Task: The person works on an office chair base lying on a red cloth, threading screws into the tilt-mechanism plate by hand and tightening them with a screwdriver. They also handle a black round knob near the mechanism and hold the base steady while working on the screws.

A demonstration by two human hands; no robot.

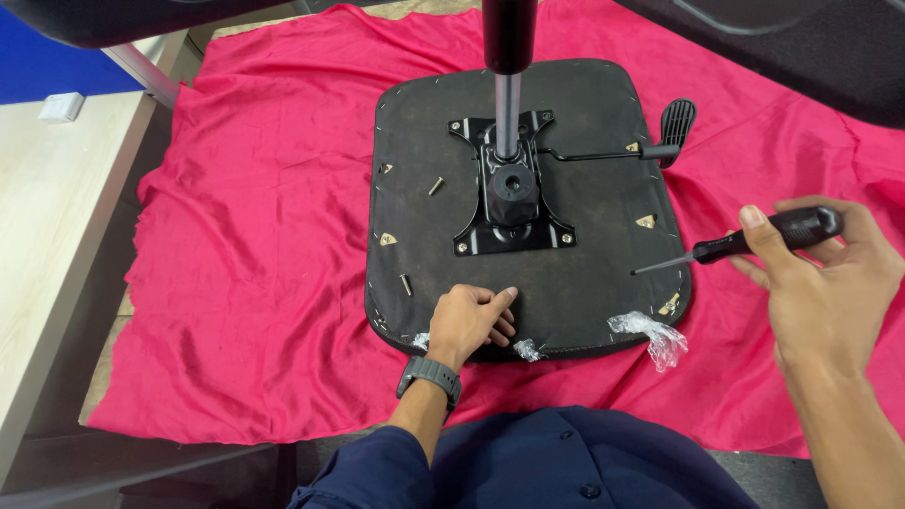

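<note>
Bright, even overhead light, soft short shadows. Sharp focus mid-frame. Mild sheen on red cloth (264, 283) folds and metal post (507, 113). Wide-angle stretch at edges; near dark shapes at top blurred.

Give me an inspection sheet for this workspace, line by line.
Surface: red cloth, wrinkled, spread under the work.
Job's things: upturned black seat base with metal mounting plate, gas post and lever; two loose bolts on it.
Clutter: torn clear plastic scraps at the near edge.
Grippers: left hand rests on the base; right hand holds a screwdriver.
Cables: nothing seen.
Surroundings: pale table at left.
</note>
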